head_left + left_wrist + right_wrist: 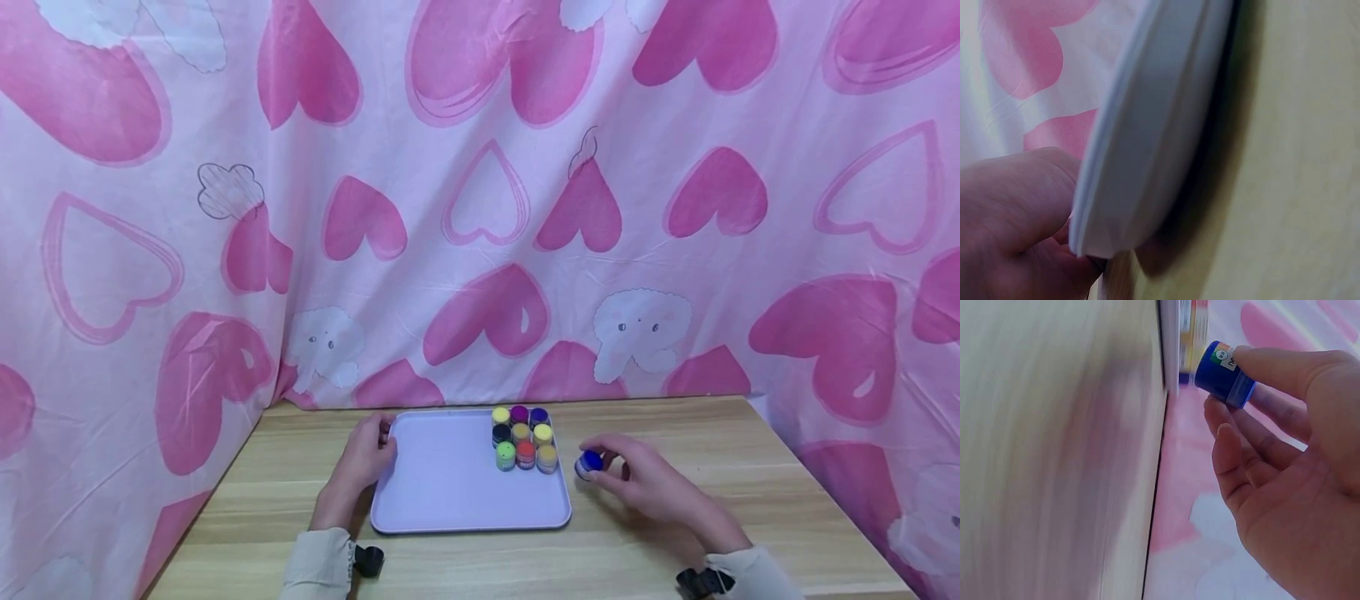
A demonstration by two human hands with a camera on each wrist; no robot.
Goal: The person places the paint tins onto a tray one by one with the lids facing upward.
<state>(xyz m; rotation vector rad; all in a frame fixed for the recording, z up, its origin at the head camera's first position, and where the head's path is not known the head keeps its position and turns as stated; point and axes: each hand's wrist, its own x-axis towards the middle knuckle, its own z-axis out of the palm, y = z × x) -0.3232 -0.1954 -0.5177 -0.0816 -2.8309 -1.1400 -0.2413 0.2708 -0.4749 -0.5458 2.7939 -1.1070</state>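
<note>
Between thumb and fingers, my right hand [648, 482] pinches a small blue paint jar [589, 464] just right of the tray. The right wrist view shows the same blue jar [1219, 374] tilted, its label partly under the thumb. A pale lilac rectangular tray [442, 479] lies on the table. At its left side, toward the back, my left hand [366, 454] grips the rim; in the left wrist view the tray's edge [1141, 137] hides part of the fingers. Several paint jars [526, 454], in yellow, purple, blue, black, green, red and tan, stand in tight rows at the tray's right side.
The wooden table [450, 567] reaches back to a pink curtain [480, 275] printed with hearts, which also hangs along both sides. Black straps with small devices [369, 561] sit at both wrists, over light sleeves.
</note>
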